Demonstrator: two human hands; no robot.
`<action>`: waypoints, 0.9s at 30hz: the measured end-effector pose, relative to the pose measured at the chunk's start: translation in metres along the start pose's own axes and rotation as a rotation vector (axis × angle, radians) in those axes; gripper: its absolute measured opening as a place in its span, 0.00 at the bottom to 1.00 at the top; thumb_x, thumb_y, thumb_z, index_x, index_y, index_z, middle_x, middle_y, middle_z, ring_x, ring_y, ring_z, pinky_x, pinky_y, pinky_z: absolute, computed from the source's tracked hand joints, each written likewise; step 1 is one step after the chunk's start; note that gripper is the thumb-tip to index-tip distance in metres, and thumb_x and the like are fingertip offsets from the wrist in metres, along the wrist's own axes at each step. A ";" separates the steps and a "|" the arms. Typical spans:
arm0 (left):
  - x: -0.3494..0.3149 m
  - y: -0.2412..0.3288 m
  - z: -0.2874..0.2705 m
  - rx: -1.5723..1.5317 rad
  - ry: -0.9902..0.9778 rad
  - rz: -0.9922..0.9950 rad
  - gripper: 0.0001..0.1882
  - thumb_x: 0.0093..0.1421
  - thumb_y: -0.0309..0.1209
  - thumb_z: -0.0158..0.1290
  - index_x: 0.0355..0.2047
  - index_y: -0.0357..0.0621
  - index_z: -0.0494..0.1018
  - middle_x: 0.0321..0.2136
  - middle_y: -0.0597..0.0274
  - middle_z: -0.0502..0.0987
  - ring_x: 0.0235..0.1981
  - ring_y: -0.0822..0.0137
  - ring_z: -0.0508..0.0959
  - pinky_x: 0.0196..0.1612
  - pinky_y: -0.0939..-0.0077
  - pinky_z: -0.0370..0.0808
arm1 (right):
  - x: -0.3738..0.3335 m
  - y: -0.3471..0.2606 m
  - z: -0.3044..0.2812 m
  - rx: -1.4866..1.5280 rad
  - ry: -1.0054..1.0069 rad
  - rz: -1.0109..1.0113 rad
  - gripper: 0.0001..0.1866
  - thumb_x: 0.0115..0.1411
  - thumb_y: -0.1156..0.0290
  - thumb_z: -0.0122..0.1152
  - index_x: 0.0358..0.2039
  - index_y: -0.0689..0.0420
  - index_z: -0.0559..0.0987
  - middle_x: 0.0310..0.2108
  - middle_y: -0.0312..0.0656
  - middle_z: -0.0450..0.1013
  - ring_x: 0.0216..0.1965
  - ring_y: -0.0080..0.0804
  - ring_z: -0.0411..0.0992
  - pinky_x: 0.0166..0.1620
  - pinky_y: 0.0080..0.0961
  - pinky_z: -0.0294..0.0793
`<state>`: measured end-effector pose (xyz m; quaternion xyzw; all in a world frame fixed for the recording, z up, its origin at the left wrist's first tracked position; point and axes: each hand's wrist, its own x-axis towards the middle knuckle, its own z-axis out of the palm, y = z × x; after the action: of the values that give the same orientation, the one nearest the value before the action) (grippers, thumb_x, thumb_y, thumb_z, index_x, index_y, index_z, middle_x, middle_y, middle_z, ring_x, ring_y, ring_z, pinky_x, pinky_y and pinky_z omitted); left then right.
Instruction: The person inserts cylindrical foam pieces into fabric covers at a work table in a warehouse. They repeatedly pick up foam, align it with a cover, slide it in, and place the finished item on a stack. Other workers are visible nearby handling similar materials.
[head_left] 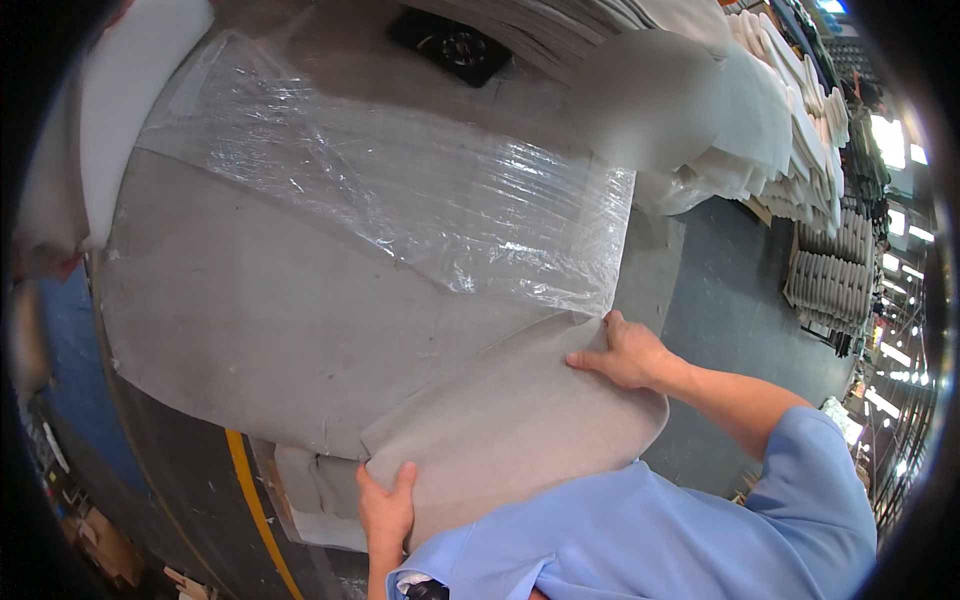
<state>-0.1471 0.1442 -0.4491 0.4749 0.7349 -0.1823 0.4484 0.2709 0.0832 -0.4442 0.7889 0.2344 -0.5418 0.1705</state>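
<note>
A soft grey felt-like sheet (520,425) lies in front of me, with its near end against my blue shirt. My left hand (387,500) grips its left edge, the thumb and index finger showing on top. At the sheet's far right corner, my right hand (628,352) holds the edge with the thumb over the upper face and the other fingers partly hidden. Beyond it spreads a larger grey sheet (260,300), partly under the held one. Wrinkled clear plastic film (420,200) covers the far part of that larger sheet, its near right corner close to my right hand.
A black flat object (450,45) rests at the far side. Stacked pale sheets (790,120) stand at the far right, and grey stacks (835,265) behind them. A white panel (130,110) rises at the left. A yellow line (255,500) marks the dark floor.
</note>
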 end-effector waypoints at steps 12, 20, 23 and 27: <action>0.029 -0.008 0.000 -0.101 -0.033 0.034 0.35 0.68 0.49 0.62 0.60 0.28 0.71 0.50 0.34 0.81 0.51 0.42 0.81 0.56 0.58 0.76 | 0.027 0.009 -0.003 0.176 -0.011 0.004 0.44 0.67 0.36 0.61 0.51 0.76 0.81 0.48 0.69 0.80 0.54 0.59 0.80 0.58 0.45 0.77; 0.029 0.005 -0.011 0.001 -0.144 -0.037 0.38 0.69 0.55 0.57 0.60 0.27 0.75 0.56 0.28 0.78 0.61 0.37 0.77 0.62 0.53 0.73 | 0.033 0.023 0.010 0.123 0.049 -0.072 0.45 0.68 0.33 0.55 0.51 0.74 0.82 0.50 0.66 0.81 0.55 0.61 0.79 0.59 0.46 0.76; 0.036 -0.001 -0.006 -0.035 -0.111 0.018 0.43 0.69 0.61 0.54 0.53 0.21 0.78 0.52 0.22 0.79 0.58 0.31 0.78 0.60 0.50 0.75 | 0.032 0.018 0.007 0.147 0.056 -0.049 0.43 0.69 0.34 0.54 0.52 0.70 0.83 0.52 0.64 0.80 0.57 0.59 0.78 0.61 0.46 0.75; 0.042 -0.017 0.002 0.003 -0.111 0.016 0.44 0.70 0.62 0.52 0.50 0.18 0.78 0.52 0.20 0.78 0.60 0.30 0.77 0.61 0.49 0.73 | 0.026 0.014 0.001 0.117 -0.018 -0.005 0.42 0.70 0.34 0.53 0.56 0.67 0.83 0.57 0.62 0.79 0.61 0.57 0.76 0.63 0.45 0.73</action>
<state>-0.1665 0.1571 -0.4881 0.4707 0.7049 -0.2060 0.4890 0.2850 0.0758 -0.4684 0.7921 0.2027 -0.5620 0.1251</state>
